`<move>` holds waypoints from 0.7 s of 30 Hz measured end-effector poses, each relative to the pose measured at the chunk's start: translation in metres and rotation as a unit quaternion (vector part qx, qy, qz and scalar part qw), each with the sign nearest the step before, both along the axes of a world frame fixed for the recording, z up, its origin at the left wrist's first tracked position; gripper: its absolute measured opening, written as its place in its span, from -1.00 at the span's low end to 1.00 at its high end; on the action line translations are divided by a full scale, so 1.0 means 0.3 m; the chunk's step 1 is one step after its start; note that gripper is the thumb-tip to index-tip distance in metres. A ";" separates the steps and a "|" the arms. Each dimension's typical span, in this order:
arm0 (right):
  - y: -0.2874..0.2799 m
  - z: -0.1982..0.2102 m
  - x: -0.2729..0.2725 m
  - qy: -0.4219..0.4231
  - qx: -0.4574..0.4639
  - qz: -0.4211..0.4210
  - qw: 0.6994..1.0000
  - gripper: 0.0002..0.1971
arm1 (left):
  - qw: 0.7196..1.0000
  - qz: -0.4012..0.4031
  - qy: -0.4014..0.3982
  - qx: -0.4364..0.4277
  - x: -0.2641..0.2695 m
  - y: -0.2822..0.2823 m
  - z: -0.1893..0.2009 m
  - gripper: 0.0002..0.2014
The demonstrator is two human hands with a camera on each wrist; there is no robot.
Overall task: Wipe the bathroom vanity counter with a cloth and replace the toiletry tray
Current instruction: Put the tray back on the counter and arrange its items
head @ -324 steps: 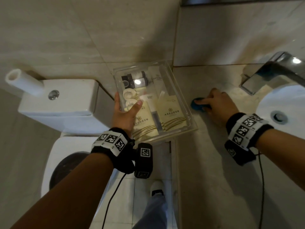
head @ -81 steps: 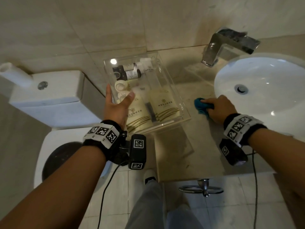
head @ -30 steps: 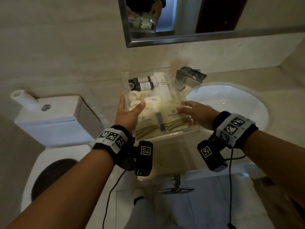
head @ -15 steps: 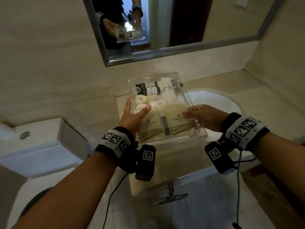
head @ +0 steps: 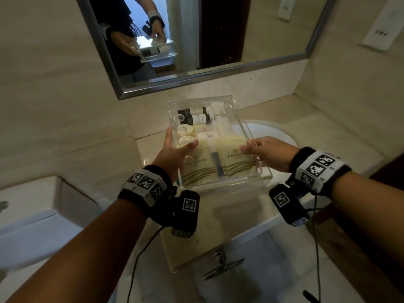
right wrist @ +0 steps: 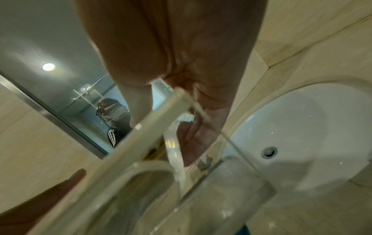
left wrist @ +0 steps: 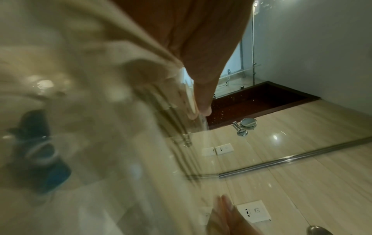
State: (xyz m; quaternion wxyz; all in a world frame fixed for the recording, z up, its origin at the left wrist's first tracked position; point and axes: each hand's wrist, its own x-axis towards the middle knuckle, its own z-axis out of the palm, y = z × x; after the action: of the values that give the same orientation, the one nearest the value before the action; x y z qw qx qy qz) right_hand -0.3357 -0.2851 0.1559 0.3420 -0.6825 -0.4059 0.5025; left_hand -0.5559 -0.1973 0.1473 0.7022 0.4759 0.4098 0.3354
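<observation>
Beige stone vanity counter [head: 317,119] under a steel-framed mirror [head: 218,79], white basin [head: 271,132] set in it, toilet cistern [head: 43,206] off to the left.

Head view: the clear toiletry tray [head: 260,178] is held in the air over the counter and the basin's near edge, level. Left hand [head: 175,154] grips its left wall, thumb hooked over the rim, fingers beneath. Right hand [head: 271,153] now grips the right wall the same way; moments ago it was wiping with the blue cloth. Judgement: wiping is finished, tray replacement under way. Inside the tray: two dark bottles [head: 196,115], round white lids, flat cream sachets, all lying flat.

Left wrist view: blurred tray underside [left wrist: 100,127]; thumb along the rim; a blue patch showing through the plastic is probably the cloth [left wrist: 54,176].

Right wrist view: thumb over the tray edge [right wrist: 153,127], fingers under the base, basin below.
</observation>
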 end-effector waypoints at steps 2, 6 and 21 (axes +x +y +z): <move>-0.005 0.006 0.022 0.003 -0.001 0.001 1.000 -0.67 | 1.000 -0.007 0.001 -0.002 0.018 -0.005 0.005 -0.28; -0.014 0.007 0.089 -0.019 -0.002 0.013 1.000 -0.66 | 1.000 -0.018 0.004 -0.003 0.073 -0.018 0.005 -0.28; -0.092 0.063 0.504 -0.094 0.002 0.073 0.993 -0.63 | 1.000 -0.003 0.012 -0.008 0.493 -0.092 -0.014 -0.23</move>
State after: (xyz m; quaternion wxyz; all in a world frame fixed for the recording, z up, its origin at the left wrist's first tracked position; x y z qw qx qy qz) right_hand -0.1844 -0.3129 0.1749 0.2655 -0.6947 -0.4861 0.4590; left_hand -0.4078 -0.2249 0.1432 0.7018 0.4756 0.4193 0.3250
